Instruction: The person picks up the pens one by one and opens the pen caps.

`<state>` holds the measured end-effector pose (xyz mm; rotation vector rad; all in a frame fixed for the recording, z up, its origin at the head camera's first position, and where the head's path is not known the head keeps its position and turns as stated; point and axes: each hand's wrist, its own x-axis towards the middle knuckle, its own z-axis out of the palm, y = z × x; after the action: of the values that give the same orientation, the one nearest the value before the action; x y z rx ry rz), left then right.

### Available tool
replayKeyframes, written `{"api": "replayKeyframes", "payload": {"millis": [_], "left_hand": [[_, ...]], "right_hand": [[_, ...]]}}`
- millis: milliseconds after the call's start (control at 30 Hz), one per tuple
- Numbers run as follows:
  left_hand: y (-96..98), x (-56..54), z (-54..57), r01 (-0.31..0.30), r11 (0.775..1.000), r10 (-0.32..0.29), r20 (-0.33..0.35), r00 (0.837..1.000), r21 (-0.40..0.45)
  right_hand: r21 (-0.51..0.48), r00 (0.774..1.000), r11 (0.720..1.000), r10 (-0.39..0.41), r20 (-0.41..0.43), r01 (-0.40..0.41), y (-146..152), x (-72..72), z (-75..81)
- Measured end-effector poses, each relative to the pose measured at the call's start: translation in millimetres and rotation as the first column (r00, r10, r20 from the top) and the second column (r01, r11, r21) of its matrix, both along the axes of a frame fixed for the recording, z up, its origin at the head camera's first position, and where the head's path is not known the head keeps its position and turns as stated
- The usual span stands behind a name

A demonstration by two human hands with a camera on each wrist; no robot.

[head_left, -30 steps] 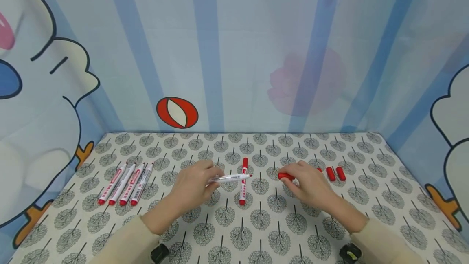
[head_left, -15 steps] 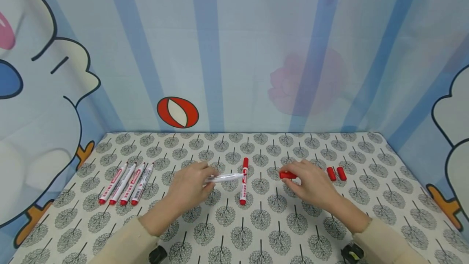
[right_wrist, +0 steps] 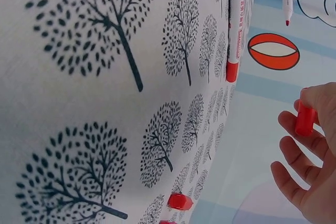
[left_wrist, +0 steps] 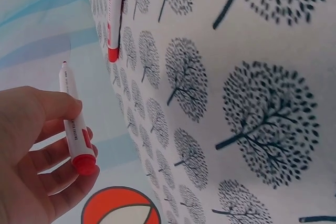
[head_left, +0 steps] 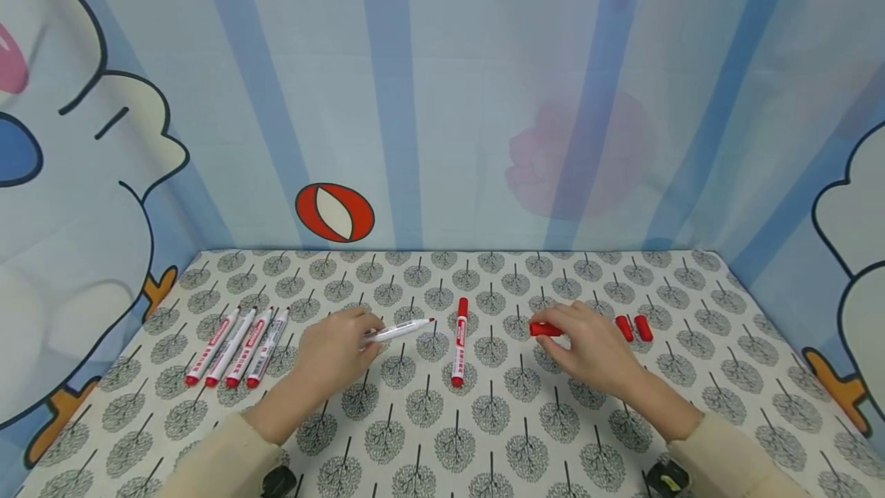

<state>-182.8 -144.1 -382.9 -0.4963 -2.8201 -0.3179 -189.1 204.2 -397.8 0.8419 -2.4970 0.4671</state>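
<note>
In the head view my left hand (head_left: pixel 339 352) pinches an uncapped white marker (head_left: pixel 399 330), its red tip pointing right. The left wrist view shows that marker (left_wrist: pixel 72 114) between thumb and fingers, red end plug toward the palm side. Over the right half of the table my right hand (head_left: pixel 588 348) holds a red marker cap (head_left: pixel 543 329); the right wrist view shows this cap (right_wrist: pixel 305 119) pinched by thumb and index finger. Between the hands lies a capped red marker (head_left: pixel 459 342), touched by neither hand.
Several uncapped markers (head_left: pixel 238 348) lie side by side at the left of the table. Two loose red caps (head_left: pixel 634 327) lie just right of my right hand. A patterned cloth (head_left: pixel 442 436) covers the table, and a printed curtain (head_left: pixel 456 98) stands behind it.
My left hand has drawn leftward with the uncapped marker, so its tip no longer overlaps the capped one. My right hand has shifted very slightly right, still holding the cap.
</note>
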Motion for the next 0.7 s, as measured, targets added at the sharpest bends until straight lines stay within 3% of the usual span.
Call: {"api": "replayKeyframes", "payload": {"millis": [700], "left_hand": [[-40.1,-5.4,-13.1,-0.134,0.991,0.134,0.083,0.987,-0.003]], "right_hand": [[0.008,1.000,1.000,-0.004,0.012,0.004,0,1.2,-1.9]]}}
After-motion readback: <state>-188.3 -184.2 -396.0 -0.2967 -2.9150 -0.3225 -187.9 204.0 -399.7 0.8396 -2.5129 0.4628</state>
